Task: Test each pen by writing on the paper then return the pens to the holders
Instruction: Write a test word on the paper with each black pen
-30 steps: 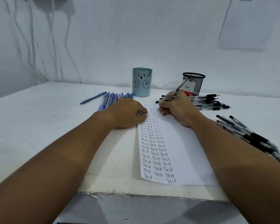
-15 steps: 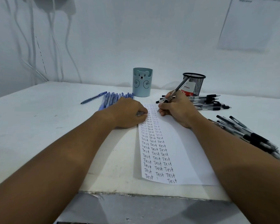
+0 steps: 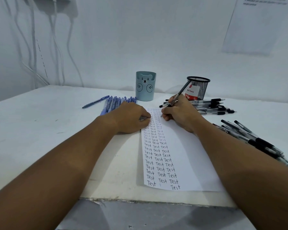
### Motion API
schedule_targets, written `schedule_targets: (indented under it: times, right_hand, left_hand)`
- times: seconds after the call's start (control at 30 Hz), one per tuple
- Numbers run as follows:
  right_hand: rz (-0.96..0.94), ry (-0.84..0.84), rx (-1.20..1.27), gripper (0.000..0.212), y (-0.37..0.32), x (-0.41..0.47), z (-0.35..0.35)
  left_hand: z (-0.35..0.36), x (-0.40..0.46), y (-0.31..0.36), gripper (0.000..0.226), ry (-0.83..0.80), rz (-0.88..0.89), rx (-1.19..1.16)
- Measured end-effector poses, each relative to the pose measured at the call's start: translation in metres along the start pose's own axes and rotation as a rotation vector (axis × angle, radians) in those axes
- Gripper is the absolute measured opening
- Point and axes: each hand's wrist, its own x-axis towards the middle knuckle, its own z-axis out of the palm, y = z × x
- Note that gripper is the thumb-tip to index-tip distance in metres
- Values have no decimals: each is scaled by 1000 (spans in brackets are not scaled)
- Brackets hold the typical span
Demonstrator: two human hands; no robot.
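A white paper (image 3: 186, 156) lies in front of me, filled with columns of the word "Test". My right hand (image 3: 179, 113) grips a black pen (image 3: 179, 95) with its tip on the paper near the top of the third column. My left hand (image 3: 131, 117) rests on the paper's left edge, fingers curled under, holding nothing I can see. A light blue bear holder (image 3: 145, 86) and a black mesh holder (image 3: 198, 87) stand behind the paper.
Several blue pens (image 3: 113, 104) lie left of the bear holder. Black pens lie in a pile (image 3: 209, 106) behind my right hand and in another pile (image 3: 251, 138) at the right. The table's front edge (image 3: 140, 195) is near me. Cables hang on the wall at left.
My right hand has shifted slightly with the pen while writing near the top of the paper. My left hand has stayed in place.
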Motion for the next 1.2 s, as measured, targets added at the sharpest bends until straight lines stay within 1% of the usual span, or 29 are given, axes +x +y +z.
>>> schedule_targets:
  times: [0.13,0.2,0.4,0.43,0.53,0.57,0.73,0.87,0.97,1.07,1.2]
  right_hand:
    - [42,14,151,35,-1,2,0]
    - [45,10,181,36,0,3,0]
    - [7,48,-20,31,1,0,2]
    - [16,53,1,31,0,0,2]
    - [49,54,198,37,-3,0,-2]
    - [46,47,210,38,-3,0,-2]
    - [14,18,38,32,-1,-2,0]
    - [27,13,78,32,-3,-2,-1]
    - [19,31,30,32,-4,-2,-1]
    - [23,63,86,33,-2,-1,-1]
    - [18,58,15,32,-2,-1,1]
  left_hand:
    - [0,0,-1,36,-12,1,-3]
    - [0,1,0,39,-19,5,-1]
    - [0,0,0,33,-14,8,-3]
    - [0,0,0,34,-15,6,-6]
    - [1,1,-1,35,-13,-1,2]
    - [1,1,-1,36,-15,-2,4]
    - [2,2,-3,36,-26,-2,9]
    - [2,2,-3,36,-18,-5,1]
    - [2,2,-3,36,-9,-1,-4]
    - [2,1,-3,36,-10,-1,-9]
    - [2,2,-4,35,-10,3,-5]
